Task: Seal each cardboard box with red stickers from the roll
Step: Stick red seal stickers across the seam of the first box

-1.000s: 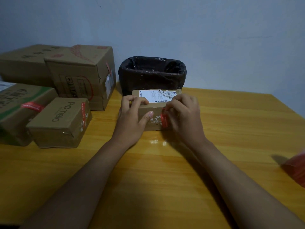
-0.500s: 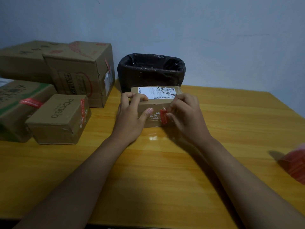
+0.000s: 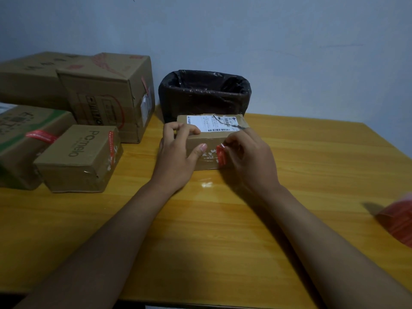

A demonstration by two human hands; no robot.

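Both hands remain on the small box [image 3: 207, 150], unchanged in position. Left hand [image 3: 178, 157] grips its left end; right hand [image 3: 249, 159] pinches the red sticker [image 3: 221, 154] against its front face. Sticker roll [image 3: 399, 221] lies on the tabletop [image 3: 223, 241], well right of the hands.

The wall [image 3: 245, 30] behind is plain and pale blue-grey, with a few faint marks on it. In front of it stands a wooden table [image 3: 312, 163]. Its top is yellow-orange with long grain lines, and it is shiny, so a small bright spot of light shows on it. The room is dim. The table's near edge looks dark underneath.
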